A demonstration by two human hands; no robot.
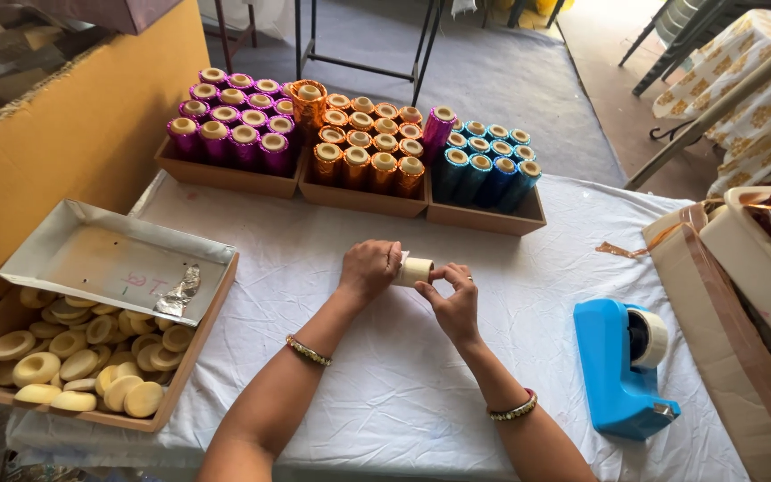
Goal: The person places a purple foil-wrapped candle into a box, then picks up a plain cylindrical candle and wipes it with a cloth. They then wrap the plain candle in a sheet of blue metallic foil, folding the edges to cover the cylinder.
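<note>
Head view: a cream roll (414,270) is held above the middle of the white-clothed surface (385,393), gripped at one end by the left hand (369,268) and pinched at the other by the fingers of the right hand (453,302). Judged from this, the step is best done with the roll kept level and both ends steadied while it is handled, so that nothing slips.

At 4 o'clock from the hands a blue tape dispenser (619,366) is stood within reach. At 8 o'clock a wooden tray (171,402) of cream rings (82,357) is half covered by a silver lid (109,259). At 12 o'clock, farther off, three trays are set side by side, filled with purple rolls (229,125), orange rolls (363,143) and blue rolls (488,161). At 3 o'clock a cardboard box (742,295) crowds the edge. Nothing is seen to lie between the hands and the dispenser.
</note>
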